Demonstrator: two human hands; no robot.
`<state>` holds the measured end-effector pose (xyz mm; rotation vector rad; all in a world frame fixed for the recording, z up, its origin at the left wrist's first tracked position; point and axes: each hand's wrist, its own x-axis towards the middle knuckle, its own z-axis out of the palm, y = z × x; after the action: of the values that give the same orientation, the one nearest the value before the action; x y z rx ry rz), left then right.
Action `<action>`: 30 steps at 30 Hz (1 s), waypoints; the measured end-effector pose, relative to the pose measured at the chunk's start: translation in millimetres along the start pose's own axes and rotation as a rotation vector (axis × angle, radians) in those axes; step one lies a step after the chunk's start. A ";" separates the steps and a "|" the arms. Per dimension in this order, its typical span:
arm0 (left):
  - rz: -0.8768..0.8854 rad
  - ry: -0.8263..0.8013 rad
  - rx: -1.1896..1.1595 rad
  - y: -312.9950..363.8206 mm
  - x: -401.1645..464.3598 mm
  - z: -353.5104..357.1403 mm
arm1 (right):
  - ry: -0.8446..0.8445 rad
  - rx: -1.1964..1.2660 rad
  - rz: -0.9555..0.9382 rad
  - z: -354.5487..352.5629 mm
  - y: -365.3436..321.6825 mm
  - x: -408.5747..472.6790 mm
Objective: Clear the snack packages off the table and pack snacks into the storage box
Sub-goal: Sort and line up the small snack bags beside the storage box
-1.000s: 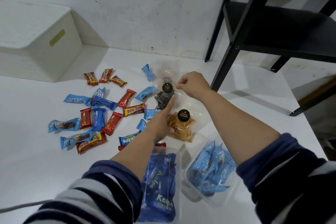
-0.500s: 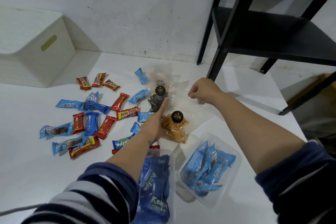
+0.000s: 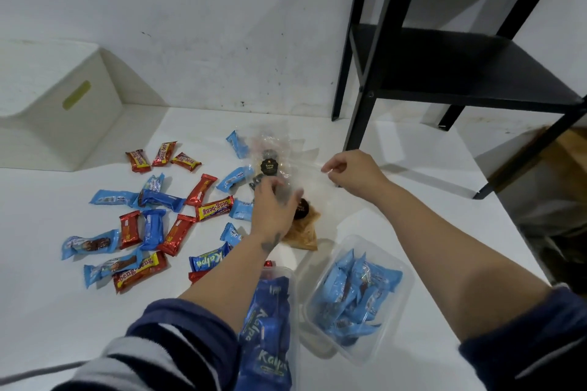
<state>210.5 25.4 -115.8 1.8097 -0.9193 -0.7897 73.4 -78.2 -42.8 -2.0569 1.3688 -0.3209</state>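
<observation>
The right hand (image 3: pixel 351 173) pinches the top edge of a clear cellophane bag (image 3: pixel 305 174) between thumb and fingertips, drawing the film taut above the desk (image 3: pixel 47 311), while the left hand (image 3: pixel 273 206) lies spread and unclenched over the bags' lower parts, pressing rather than gripping; motion blur hides whether its fingers catch any film. Under and beside it lie two such bags: one of dark round snacks (image 3: pixel 268 168) with a black label, and one of orange chips (image 3: pixel 303 233) just nearer the person. These look light, crackly and slippery, and the contents are probably brittle, so a squeeze across the middle would likely crush them; the gathered film at the top, where the right hand already holds, seems the safest place to lift from, with a flat palm underneath for support. The small wrapped bars (image 3: pixel 208 209), red and blue, lie scattered over the desk to the left; they look stiff enough to be picked up several at a time by their sides, though the glossy wrappers may slide against each other. Two clear tubs sit nearest the person, the left tub (image 3: pixel 293 282) with dark blue packets and the right tub (image 3: pixel 403 301) with light blue ones. A white storage box (image 3: pixel 63 124) stands well apart at the far left.
</observation>
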 end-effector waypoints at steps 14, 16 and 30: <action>-0.087 0.033 -0.306 32.6 -2.0 11.2 | 0.051 0.277 0.113 15.7 -3.9 -18.7; -0.073 0.033 -0.310 32.1 -2.2 11.4 | 0.042 0.269 0.150 18.9 -5.2 -14.6; -0.058 -0.125 0.137 -38.2 -7.9 -0.8 | -0.059 0.377 0.319 74.6 7.3 -45.5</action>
<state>216.7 43.6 -149.7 1.9309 -1.0266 -0.9037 87.6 -11.7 -98.1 -1.5068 1.4479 -0.3458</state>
